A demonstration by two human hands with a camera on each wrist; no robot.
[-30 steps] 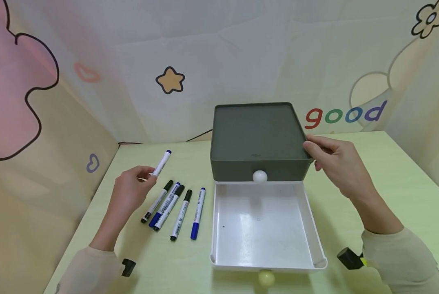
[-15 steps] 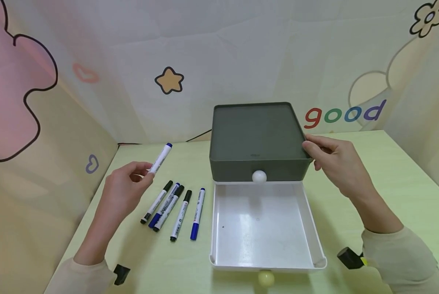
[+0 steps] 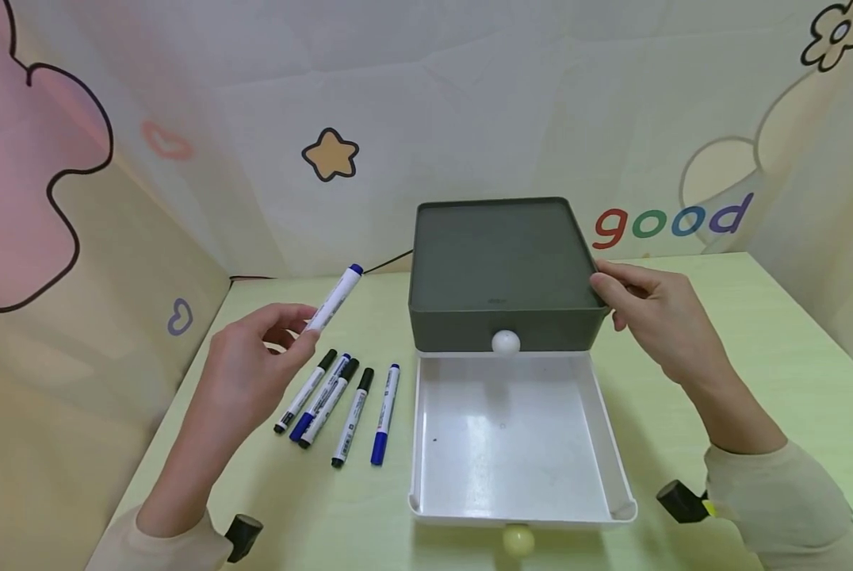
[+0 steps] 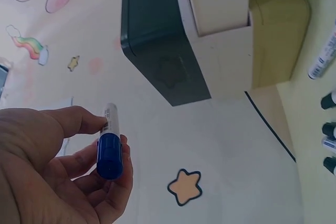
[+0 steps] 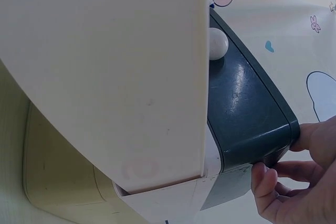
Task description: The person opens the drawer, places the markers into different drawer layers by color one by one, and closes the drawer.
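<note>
Held marker [image 3: 334,298]: centre-left of head view, tilted above tabletop [image 3: 762,381]. Left hand [image 3: 251,365]: fingers narrow, pinching marker. Right hand [image 3: 665,325]: fingers gripping right edge of dark box [image 3: 501,254]. Judged step: marker transfer, box steadied. Next likely calls for rightward reach over open drawer [image 3: 512,452]. Backdrop [image 3: 469,103], right side: "good". Loose markers [image 3: 353,419]: print illegible.

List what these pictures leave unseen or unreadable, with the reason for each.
Lettering on the held pen: left wrist view, too small to read.
Inside of the grey box: head view, hidden by its top and front.
Back end of the white drawer: head view, hidden by the grey box.
Far end of the right sleeve: head view, cut off by the edge.
</note>
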